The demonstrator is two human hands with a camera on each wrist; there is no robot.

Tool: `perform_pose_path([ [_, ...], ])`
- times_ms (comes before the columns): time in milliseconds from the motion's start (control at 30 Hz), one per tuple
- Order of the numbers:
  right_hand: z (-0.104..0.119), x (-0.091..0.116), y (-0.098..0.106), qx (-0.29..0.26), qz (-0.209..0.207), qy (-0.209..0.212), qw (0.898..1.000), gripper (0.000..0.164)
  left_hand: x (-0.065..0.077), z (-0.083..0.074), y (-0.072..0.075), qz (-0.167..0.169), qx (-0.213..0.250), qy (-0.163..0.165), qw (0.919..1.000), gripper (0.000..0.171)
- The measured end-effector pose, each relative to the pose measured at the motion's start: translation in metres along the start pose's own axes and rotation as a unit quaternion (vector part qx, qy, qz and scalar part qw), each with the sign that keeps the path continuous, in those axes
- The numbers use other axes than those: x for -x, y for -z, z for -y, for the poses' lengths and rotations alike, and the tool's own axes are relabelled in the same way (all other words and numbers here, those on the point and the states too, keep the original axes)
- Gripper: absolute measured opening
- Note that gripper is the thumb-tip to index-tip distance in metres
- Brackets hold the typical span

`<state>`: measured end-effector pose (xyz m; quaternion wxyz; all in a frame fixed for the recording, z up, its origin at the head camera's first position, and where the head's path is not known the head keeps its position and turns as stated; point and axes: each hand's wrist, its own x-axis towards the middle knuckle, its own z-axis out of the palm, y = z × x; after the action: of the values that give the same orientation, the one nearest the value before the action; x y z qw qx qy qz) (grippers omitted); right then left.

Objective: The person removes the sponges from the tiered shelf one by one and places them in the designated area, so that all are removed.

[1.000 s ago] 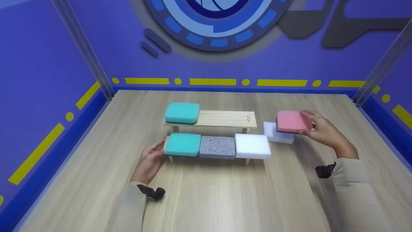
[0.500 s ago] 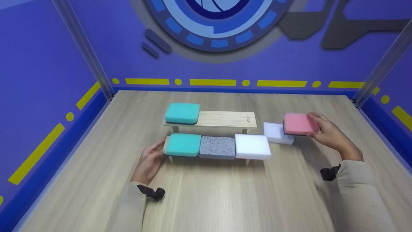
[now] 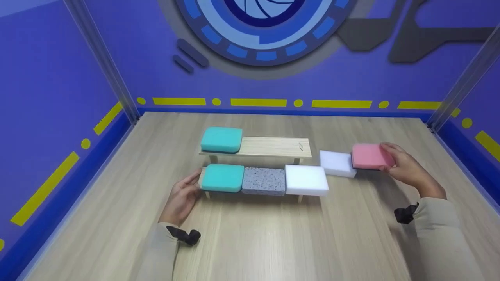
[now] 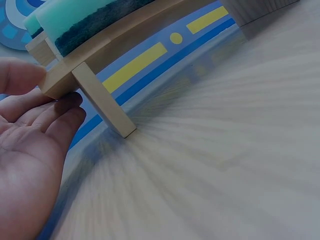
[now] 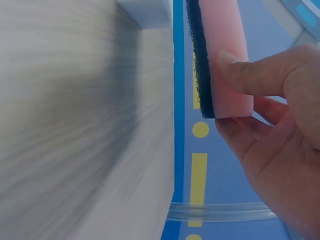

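My right hand (image 3: pixel 408 169) pinches a pink sponge (image 3: pixel 373 156) by its right end. In the right wrist view, the sponge's dark scouring layer (image 5: pixel 201 65) faces the table, with a gap below it. My left hand (image 3: pixel 181 199) holds the left end of the front wooden stand (image 4: pixel 104 100), thumb at the board's end and fingers underneath. On that stand, a teal sponge (image 3: pixel 222 178), a grey speckled block (image 3: pixel 264 181) and a white sponge (image 3: pixel 306 179) sit in a row. Another white sponge (image 3: pixel 336 163) lies on the table, just left of the pink one.
Behind the front stand is a second wooden stand (image 3: pixel 275 146), bearing a teal sponge (image 3: pixel 222 139) at its left end. Blue panels (image 3: pixel 250 88) with yellow markings enclose the back and sides of the wood-grain table (image 3: pixel 258 238).
My right hand has carried the pink sponge to the right and slightly lower, uncovering more of the white sponge on the table. The left hand keeps its hold on the front stand.
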<state>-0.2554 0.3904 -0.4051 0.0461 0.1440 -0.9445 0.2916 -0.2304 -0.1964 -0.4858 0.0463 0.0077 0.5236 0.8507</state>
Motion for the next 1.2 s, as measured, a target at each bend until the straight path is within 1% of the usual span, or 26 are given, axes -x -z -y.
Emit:
perform_pose_path([
  [167, -0.006, 0.002, 0.002, -0.002, 0.003, -0.009, 1.000, 0.068, 0.000, 0.000, 0.000, 0.000, 0.001, -0.001, 1.0000, 0.057],
  [367, -0.010, 0.003, 0.002, -0.008, 0.017, -0.030, 0.999, 0.069, 0.001, 0.000, 0.001, 0.000, 0.006, 0.005, 1.0000, 0.057],
  [533, -0.016, 0.006, 0.000, -0.004, 0.010, -0.024, 1.000, 0.069, 0.001, 0.000, 0.002, 0.004, 0.001, 0.002, 1.0000, 0.057],
  [633, -0.019, 0.007, -0.001, -0.006, 0.018, -0.031, 0.999, 0.069, 0.001, 0.000, 0.002, 0.008, 0.000, -0.002, 1.0000, 0.057],
  [733, -0.021, 0.007, -0.002, -0.010, 0.035, -0.048, 0.998, 0.070, 0.001, 0.000, 0.002, 0.007, 0.003, -0.001, 1.0000, 0.056],
  [867, -0.024, 0.006, -0.005, -0.010, 0.042, -0.049, 0.998, 0.070, 0.002, 0.000, 0.002, 0.007, -0.003, 0.005, 1.0000, 0.055],
  [1000, -0.027, 0.005, -0.008, -0.013, 0.047, -0.054, 0.997, 0.070, 0.002, 0.000, 0.002, 0.011, -0.014, 0.002, 0.9998, 0.056],
  [1200, -0.030, 0.004, -0.012, -0.014, 0.056, -0.062, 0.996, 0.070, 0.001, -0.001, 0.002, 0.002, -0.010, 0.000, 0.9999, 0.054],
])
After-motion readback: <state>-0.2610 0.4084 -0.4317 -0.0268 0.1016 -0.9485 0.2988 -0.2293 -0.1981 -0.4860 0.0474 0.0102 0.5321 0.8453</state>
